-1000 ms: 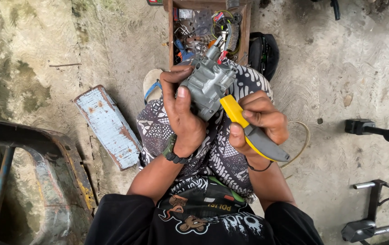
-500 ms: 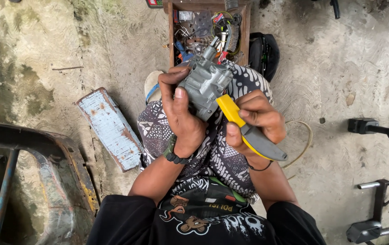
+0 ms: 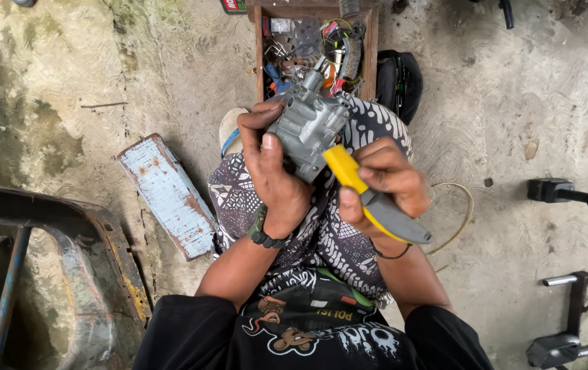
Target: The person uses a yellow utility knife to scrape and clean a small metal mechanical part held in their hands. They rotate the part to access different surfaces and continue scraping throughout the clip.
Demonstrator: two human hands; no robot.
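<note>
A person sits over a rough concrete floor (image 3: 527, 103), seen from above, working on a small engine part held over the lap.

The left hand (image 3: 277, 181) is clamped around a grey cast-metal part (image 3: 308, 123), fingers wrapped over its top edge and thumb pressed on its near face. The right hand (image 3: 386, 181) is closed on a tool with a yellow and grey handle (image 3: 376, 205), whose yellow end meets the lower right corner of the metal part. The tool's working tip is hidden behind the part, so what it bites on cannot be told.

The likely risk is a slip: the part is held in the air with no support, so a hard push from the tool could jerk it out of the left grip or drive the tip toward the left thumb, which lies close beside it. A dropped part would probably land on the lap or the concrete.

The part is a blocky, dull silver casting with ribs, bosses and a short tube rising from its far end, smudged with grime.

Just beyond the left grip sits a wooden box of small parts (image 3: 314, 41). Left of it, well apart, lies a pale blue rusted metal plate (image 3: 167, 195).
</note>
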